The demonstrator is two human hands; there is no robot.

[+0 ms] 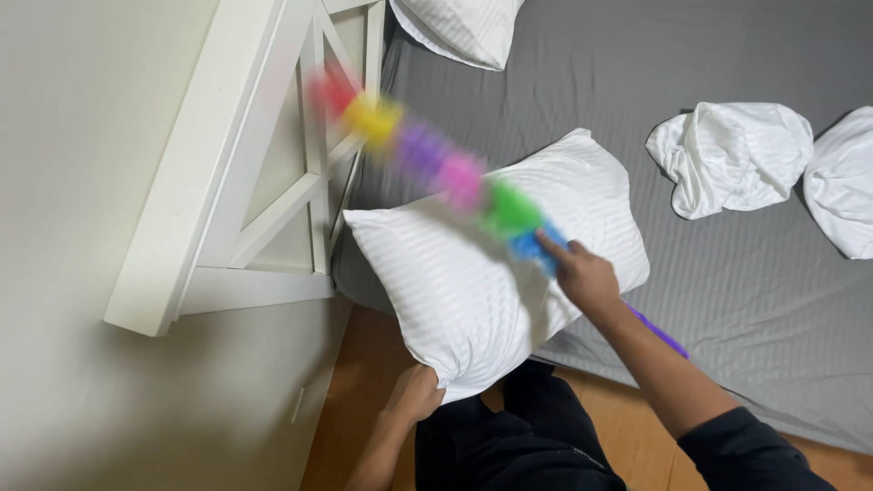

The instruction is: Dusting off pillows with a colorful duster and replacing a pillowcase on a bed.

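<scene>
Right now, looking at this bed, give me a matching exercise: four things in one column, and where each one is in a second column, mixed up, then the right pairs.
Things:
1. rainbow duster
2. striped pillow
3. crumpled white cloth
4. white headboard

Places:
A. against the wall, at the left
B. gripped at its lower corner by the left hand
C. loose on the grey sheet, at the right
D. held in the right hand, blurred over the pillow

Pairs: 1-D, 2-B, 3-C, 4-A
</scene>
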